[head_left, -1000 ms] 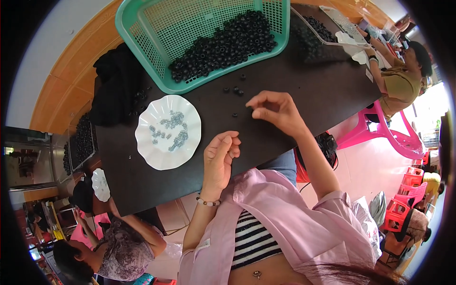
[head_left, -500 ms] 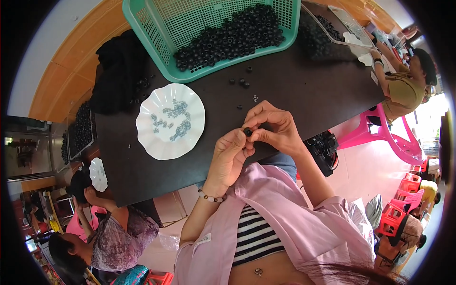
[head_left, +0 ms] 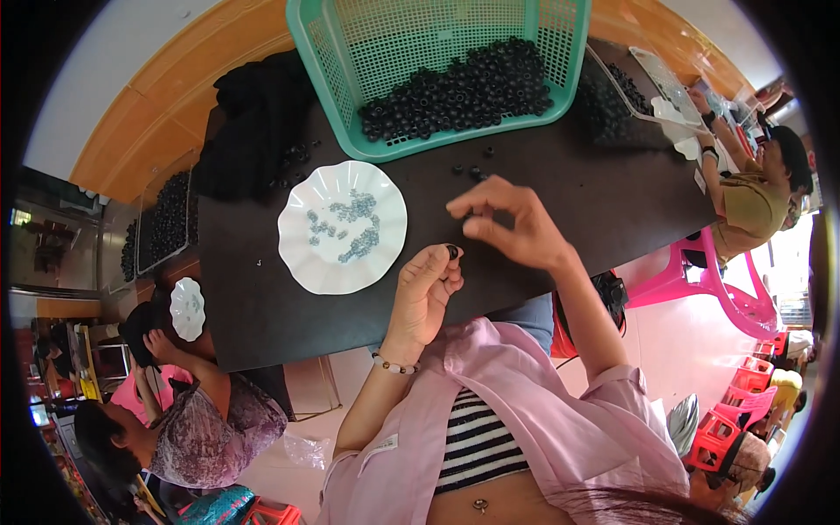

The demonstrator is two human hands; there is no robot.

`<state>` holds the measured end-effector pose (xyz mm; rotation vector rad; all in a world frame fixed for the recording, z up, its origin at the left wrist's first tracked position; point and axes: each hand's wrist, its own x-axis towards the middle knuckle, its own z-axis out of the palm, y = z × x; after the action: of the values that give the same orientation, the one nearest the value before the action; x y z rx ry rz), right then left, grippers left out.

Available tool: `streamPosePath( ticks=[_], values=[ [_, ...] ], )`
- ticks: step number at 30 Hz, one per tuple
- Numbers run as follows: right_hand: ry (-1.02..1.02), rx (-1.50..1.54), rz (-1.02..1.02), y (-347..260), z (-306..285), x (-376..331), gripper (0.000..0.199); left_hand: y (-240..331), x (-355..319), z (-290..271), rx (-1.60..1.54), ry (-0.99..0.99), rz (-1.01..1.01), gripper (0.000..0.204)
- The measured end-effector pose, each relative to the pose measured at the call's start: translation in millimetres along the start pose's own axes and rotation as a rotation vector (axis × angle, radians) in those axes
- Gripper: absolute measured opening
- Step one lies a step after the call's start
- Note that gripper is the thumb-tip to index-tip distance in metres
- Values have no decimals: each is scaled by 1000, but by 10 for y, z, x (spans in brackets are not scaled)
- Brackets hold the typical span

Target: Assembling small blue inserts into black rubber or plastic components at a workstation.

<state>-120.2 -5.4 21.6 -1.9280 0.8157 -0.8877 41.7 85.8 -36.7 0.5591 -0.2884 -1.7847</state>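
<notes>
Between the thumb and fingers of my left hand (head_left: pixel 423 289) is a small round black piece (head_left: pixel 452 251) with a hole, like a bead or cord stopper. My right hand (head_left: pixel 514 226) is apart from it, a little farther and to the right, over the dark table. Its thumb and forefinger are curved with a gap, and I see nothing between them. Left of my hands stands a white wavy-edged plate (head_left: pixel 297 258) with many tiny clear pieces (head_left: pixel 357 207) on it. Several loose black pieces (head_left: pixel 475 171) lie just beyond my right hand.
A green mesh basket (head_left: pixel 385 155) with a heap of black pieces (head_left: pixel 464 92) stands at the back of the dark table (head_left: pixel 262 324). Black cloth (head_left: pixel 254 131) lies left of it. One co-worker (head_left: pixel 206 429) sits at lower left, another (head_left: pixel 752 171) at far right beside a pink chair (head_left: pixel 735 289).
My right hand has let go of the black piece and moved away to the right and farther out. My left hand keeps the piece. The whole view has shifted slightly.
</notes>
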Motion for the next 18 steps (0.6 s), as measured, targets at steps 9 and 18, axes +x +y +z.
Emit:
streamPosePath(
  ticks=[9, 18],
  values=[
    [44, -584, -295, 576, 136, 1182, 14, -74, -15, -105, 93, -6, 201, 20],
    [106, -746, -331, 818, 395, 1548, 9, -99, -59, -122, 149, -21, 324, 19]
  ],
)
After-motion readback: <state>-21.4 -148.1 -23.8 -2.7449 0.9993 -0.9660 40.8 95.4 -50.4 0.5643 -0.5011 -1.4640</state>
